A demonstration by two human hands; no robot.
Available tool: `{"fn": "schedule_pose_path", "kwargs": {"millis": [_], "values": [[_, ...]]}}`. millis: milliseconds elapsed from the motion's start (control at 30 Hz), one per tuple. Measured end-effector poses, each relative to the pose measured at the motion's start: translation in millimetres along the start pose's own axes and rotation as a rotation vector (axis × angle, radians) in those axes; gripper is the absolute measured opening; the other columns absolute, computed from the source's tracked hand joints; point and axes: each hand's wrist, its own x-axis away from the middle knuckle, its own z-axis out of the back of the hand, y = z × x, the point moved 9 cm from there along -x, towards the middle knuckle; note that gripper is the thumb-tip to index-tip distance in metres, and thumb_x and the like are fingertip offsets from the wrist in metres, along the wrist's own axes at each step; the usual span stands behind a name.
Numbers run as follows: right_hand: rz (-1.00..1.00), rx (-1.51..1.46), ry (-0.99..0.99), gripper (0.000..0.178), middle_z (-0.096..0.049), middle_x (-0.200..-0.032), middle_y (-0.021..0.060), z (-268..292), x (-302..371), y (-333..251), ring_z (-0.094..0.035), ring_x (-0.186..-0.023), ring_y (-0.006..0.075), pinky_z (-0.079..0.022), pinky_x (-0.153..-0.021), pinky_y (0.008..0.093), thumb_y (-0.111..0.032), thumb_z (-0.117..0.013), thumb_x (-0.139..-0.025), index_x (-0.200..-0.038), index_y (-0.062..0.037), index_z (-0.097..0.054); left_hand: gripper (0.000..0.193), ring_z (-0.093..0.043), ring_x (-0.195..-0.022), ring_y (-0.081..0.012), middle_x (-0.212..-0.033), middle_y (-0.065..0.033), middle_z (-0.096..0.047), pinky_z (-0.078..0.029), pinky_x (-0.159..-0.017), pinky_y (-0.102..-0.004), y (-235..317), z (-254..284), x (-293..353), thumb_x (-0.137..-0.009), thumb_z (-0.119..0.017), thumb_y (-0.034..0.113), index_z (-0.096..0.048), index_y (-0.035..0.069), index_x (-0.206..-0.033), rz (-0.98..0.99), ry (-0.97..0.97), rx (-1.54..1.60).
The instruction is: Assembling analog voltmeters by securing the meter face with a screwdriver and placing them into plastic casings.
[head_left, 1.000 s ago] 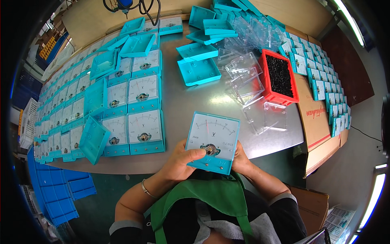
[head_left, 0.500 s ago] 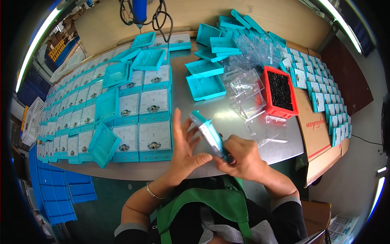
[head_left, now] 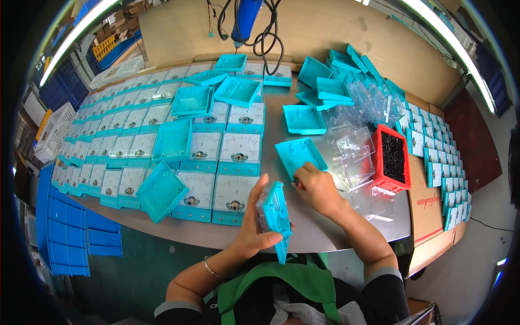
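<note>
My left hand (head_left: 252,227) holds a panel meter (head_left: 277,219) on edge, its turquoise housing toward the right and its clear front toward the palm. Thumb and fingers are closed around its sides. My right hand (head_left: 319,192) has its bent fingers closed at the near corner of an empty turquoise case (head_left: 299,156), which lies open side up on the metal table. A small dark reddish end shows at those fingertips, too small to name. Behind that case another turquoise case (head_left: 304,120) lies open.
Rows of finished-looking meters (head_left: 238,143) fill the left, with loose turquoise cases on top. Clear covers (head_left: 349,151) lie beside a red bin (head_left: 403,184) of small black parts. More meters stand on cardboard (head_left: 425,211) at right. A blue power screwdriver (head_left: 246,21) hangs above.
My right hand has left the meter and reached forward to the turquoise case, which has shifted slightly nearer. My left hand has closed around the meter. The view has shifted.
</note>
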Motion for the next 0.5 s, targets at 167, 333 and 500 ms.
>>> {"fn": "schedule_pose_path", "kwargs": {"millis": [167, 333, 500], "values": [[-0.660, -0.995, 0.145, 0.014, -0.066, -0.076, 0.0137, 37, 69, 38, -0.067, -0.063, 0.0161, -0.040, -0.045, 0.0239, -0.009, -0.060, -0.086, -0.078, -0.0009, -0.053, 0.116, -0.050, -0.114, -0.0233, -0.134, -0.0126, -0.039, -0.045, -0.095, -0.0422, -1, 13, -2, -0.059, -0.083, 0.044, -0.012, 0.018, -0.147, -0.044, 0.030, 0.048], [-0.644, -0.571, -0.226, 0.024, -0.068, -0.079, 0.0141, 14, 107, 37, -0.065, -0.059, 0.0191, -0.045, -0.049, 0.0263, -0.016, -0.066, -0.085, -0.098, 0.0025, -0.058, 0.109, -0.050, -0.115, -0.0229, -0.132, -0.0123, -0.041, -0.045, -0.096, -0.0414, -1, 3, -14, -0.058, -0.084, 0.045, -0.022, 0.015, -0.142, -0.011, -0.003, -0.010], [-0.137, 0.023, 0.067, 0.061, -0.052, -0.121, 0.0227, 57, 45, -13, -0.062, -0.092, 0.0317, -0.052, -0.074, 0.0354, -0.024, -0.078, -0.069, -0.122, -0.0063, -0.055, 0.110, -0.049, -0.117, -0.0232, -0.133, -0.0134, -0.041, -0.045, -0.096, -0.0403, 6, 8, -10, -0.057, -0.084, 0.045, -0.022, 0.015, -0.143, -0.024, 0.005, -0.072]]}}
